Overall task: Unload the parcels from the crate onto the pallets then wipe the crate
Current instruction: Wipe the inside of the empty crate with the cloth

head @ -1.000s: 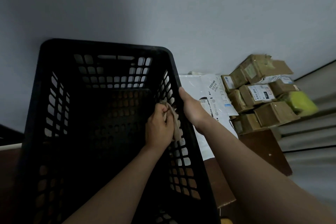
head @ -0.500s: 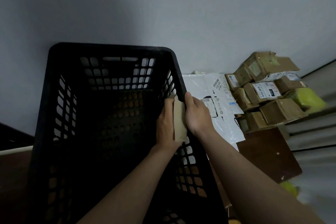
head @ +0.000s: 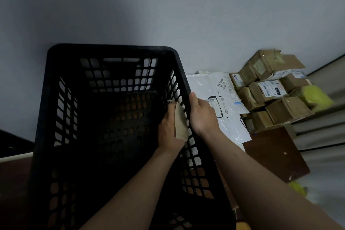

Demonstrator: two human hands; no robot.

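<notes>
Inside the crate (head: 112,50), left grip (head: 168,129) clutches cloth (head: 180,125) against its right wall; right grip (head: 202,114) clasps the rim.

Dim, shadowy, perhaps slightly blurred edges.

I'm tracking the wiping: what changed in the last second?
The left hand has spread the cloth, bunched a second ago, flatter against the right inner wall of the crate. The right hand still grips its rim; the parcels haven't moved.
</notes>
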